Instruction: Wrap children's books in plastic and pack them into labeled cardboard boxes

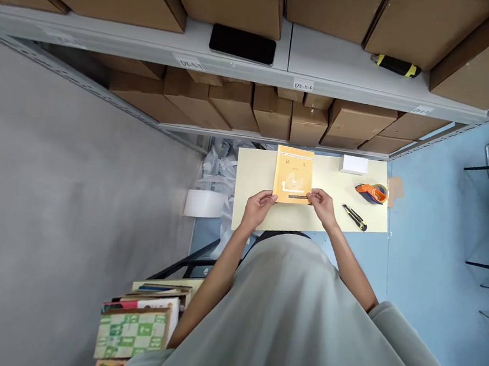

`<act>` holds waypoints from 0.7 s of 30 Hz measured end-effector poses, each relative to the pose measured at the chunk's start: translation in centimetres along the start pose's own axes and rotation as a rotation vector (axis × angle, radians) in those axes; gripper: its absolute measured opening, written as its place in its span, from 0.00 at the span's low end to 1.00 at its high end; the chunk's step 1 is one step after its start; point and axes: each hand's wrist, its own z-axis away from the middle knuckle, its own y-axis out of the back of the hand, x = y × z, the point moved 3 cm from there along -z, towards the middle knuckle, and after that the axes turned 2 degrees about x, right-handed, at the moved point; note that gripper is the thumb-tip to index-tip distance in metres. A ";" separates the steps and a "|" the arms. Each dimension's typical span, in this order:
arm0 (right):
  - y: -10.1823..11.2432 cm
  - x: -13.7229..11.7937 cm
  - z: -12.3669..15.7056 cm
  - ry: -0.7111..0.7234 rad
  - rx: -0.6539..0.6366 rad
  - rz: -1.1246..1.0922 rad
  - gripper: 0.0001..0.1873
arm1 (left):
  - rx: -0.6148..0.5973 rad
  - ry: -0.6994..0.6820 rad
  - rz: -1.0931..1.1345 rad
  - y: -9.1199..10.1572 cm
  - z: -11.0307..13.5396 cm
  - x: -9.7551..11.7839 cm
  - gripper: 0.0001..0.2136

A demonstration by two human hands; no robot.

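Observation:
An orange-yellow book (294, 171) with a white line drawing on its cover is held above the pale table (257, 172), cover facing up. My left hand (260, 204) is closed on its near left corner, thumb on top. At the near right corner, my right hand (321, 205) pinches the book in the same way. To the right of my right hand lies a yellow-and-black box cutter (354, 217). Beyond it sits an orange tape dispenser (371, 192). A small white box (354, 164) stands at the table's far edge.
Shelves packed with cardboard boxes (271, 112) rise beyond the table. A black phone (242, 44) and another box cutter (397, 66) lie on the upper shelf. White wrapping (220, 165) and a white roll (204, 204) are left of the table. Stacked books (134, 333) stand at lower left.

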 end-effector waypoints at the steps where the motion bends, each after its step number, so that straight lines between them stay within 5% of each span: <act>1: 0.0 -0.7 0.4 0.010 0.004 -0.009 0.30 | -0.026 0.001 0.021 0.4 0.1 0.4 0.29; 8: -0.9 -3.6 2.5 0.105 0.025 -0.080 0.33 | -0.166 0.047 0.089 2.0 0.3 1.8 0.29; 16: -0.5 -4.3 2.5 0.050 -0.117 -0.091 0.30 | -0.010 -0.056 0.201 1.7 -2.5 4.1 0.30; 21: 0.8 -4.8 1.3 0.060 -0.107 -0.082 0.31 | 0.022 -0.055 0.215 -0.1 -1.8 5.5 0.26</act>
